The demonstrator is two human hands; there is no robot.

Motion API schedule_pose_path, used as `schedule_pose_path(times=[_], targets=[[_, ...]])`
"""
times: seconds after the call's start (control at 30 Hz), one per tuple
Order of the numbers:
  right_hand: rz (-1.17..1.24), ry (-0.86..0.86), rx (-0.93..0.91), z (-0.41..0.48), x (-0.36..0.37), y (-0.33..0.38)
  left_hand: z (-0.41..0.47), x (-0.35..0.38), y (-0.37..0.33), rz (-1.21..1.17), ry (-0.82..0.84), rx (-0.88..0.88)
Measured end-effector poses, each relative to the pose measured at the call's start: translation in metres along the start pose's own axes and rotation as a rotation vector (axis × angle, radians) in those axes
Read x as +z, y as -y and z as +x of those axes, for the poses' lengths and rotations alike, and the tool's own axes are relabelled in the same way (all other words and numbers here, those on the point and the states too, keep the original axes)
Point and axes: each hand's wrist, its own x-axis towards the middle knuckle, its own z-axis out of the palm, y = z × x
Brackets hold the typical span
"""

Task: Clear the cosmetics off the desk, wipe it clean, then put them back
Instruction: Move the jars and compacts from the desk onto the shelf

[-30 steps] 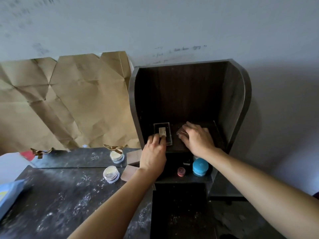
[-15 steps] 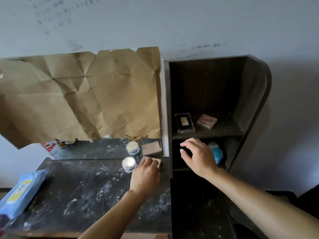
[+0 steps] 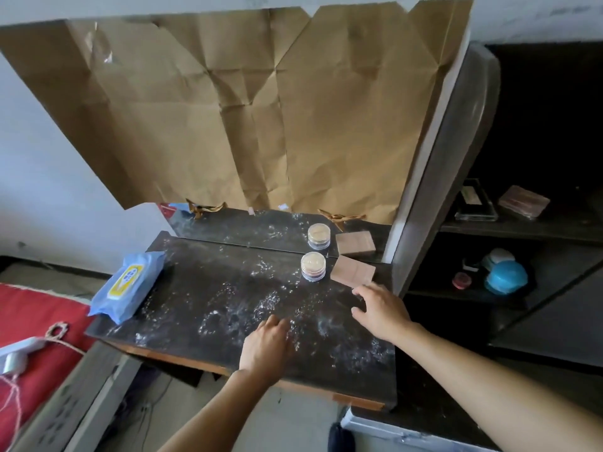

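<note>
Both left hand [image 3: 266, 345] and right hand [image 3: 380, 313] spread over desk [image 3: 202, 272]; tan compact [image 3: 352, 272] lies lengthwise left-to-right.

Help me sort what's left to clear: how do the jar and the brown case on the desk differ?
The jar is round and clear, showing pale and dark layers; the case is rectangular and opaque brown. The jar stands taller; the case lies flat. The case is nearer the right hand. Both sit on the dusty desk by the mirror.
</note>
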Motion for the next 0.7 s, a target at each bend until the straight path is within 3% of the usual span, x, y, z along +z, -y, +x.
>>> schedule_pose_path(times=[0.23, 0.43, 0.7], targets=[[-0.161, 0.139, 0.152, 0.077, 0.044, -0.017, 0.031, 0.016, 0.04, 0.002, 0.083, -0.028], [-0.158, 0.21, 0.218, 0.139, 0.063, -0.03, 0.124, 0.016, 0.054, 0.036, 0.151, 0.012], [-0.216, 0.226, 0.166, 0.158, 0.078, -0.052, 0.226, 0.036, 0.026, 0.058, 0.244, 0.122]])
